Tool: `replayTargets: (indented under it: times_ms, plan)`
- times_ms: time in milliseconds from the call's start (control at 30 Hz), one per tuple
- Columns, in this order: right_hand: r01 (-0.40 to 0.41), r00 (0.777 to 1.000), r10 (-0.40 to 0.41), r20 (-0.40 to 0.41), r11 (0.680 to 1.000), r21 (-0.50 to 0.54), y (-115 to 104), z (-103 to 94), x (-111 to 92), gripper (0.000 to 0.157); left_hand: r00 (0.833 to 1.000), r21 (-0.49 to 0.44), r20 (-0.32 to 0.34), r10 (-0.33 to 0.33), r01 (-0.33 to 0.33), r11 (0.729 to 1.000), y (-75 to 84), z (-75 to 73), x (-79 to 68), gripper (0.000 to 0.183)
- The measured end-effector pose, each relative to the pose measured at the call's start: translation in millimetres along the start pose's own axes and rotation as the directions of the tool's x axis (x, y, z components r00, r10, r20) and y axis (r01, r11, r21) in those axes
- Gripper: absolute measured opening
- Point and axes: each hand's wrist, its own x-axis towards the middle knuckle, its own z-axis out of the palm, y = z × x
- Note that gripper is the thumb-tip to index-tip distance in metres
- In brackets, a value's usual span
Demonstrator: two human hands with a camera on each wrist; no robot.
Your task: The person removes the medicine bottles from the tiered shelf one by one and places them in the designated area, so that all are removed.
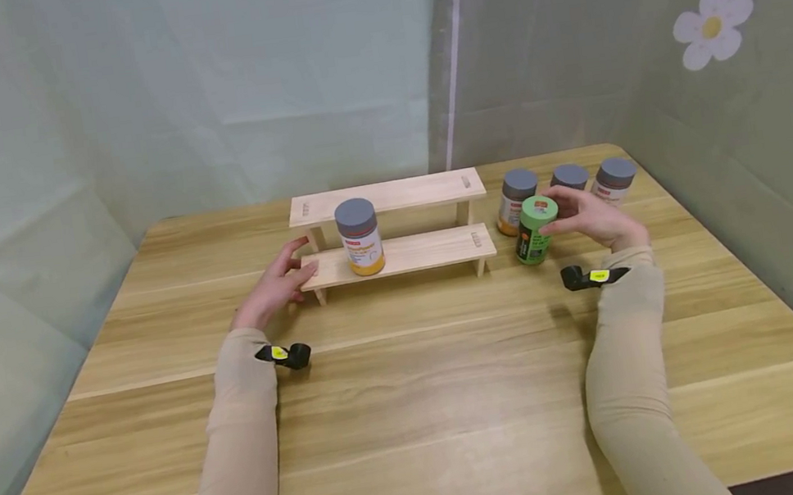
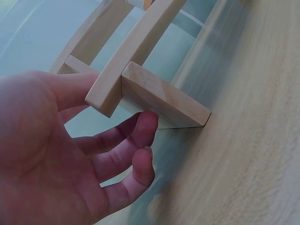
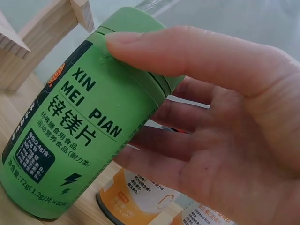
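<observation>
My right hand (image 1: pixel 589 220) grips a green supplement bottle (image 1: pixel 532 235) near its lid, with the thumb on the near side and fingers round the back. The right wrist view shows the printed label of the green bottle (image 3: pixel 79 122); whether its base touches the table is unclear. My left hand (image 1: pixel 275 287) holds the left end of a two-tier wooden stand (image 1: pixel 427 252). Its thumb lies over the lower board's end, and its curled fingers (image 2: pixel 145 129) are by the leg. A grey-lidded supplement bottle (image 1: pixel 360 239) stands upright on the lower board, left of its middle.
Three grey-lidded bottles stand behind my right hand: a left one (image 1: pixel 518 195), a middle one (image 1: pixel 569 175) partly hidden by the hand, and a right one (image 1: pixel 614 178). The wooden table (image 1: pixel 416 410) meets hanging curtains (image 1: pixel 236 94) at the back and sides.
</observation>
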Motion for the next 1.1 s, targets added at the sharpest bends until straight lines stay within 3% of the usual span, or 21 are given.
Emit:
replayTargets:
  times_ms: [367, 500, 633, 867, 1100]
  plan:
    - [0.048, 0.999, -0.049, 0.024, 0.998, 0.027, -2, 1.9, -1, 0.055, 1.000, -0.013, -0.002, -0.006, 0.006, 1.000, -1.1, -1.9, -3.4, 0.065]
    - [0.049, 0.999, -0.049, -0.004, 0.999, 0.012, -5, 2.4, -3, 0.059, 1.000, -0.013, 0.003, 0.000, 0.000, 1.000, -2.6, -2.0, -3.7, 0.065]
    - [0.046, 0.998, -0.047, -0.035, 0.999, -0.029, -8, 2.5, -4, 0.056, 1.000, -0.010, 0.001, 0.001, -0.001, 1.000, -3.6, -1.9, -4.2, 0.065]
    - [0.136, 0.990, -0.138, -0.030, 0.988, -0.075, -11, -0.3, -5, 0.049, 1.000, -0.010, -0.012, 0.022, -0.022, 1.000, -1.9, -0.8, -3.0, 0.066]
    - [0.205, 0.967, -0.202, -0.158, 0.979, 0.006, -24, 4.3, -6, 0.045, 1.000, -0.013, 0.003, 0.028, -0.028, 1.000, 0.4, 0.1, -2.8, 0.066]
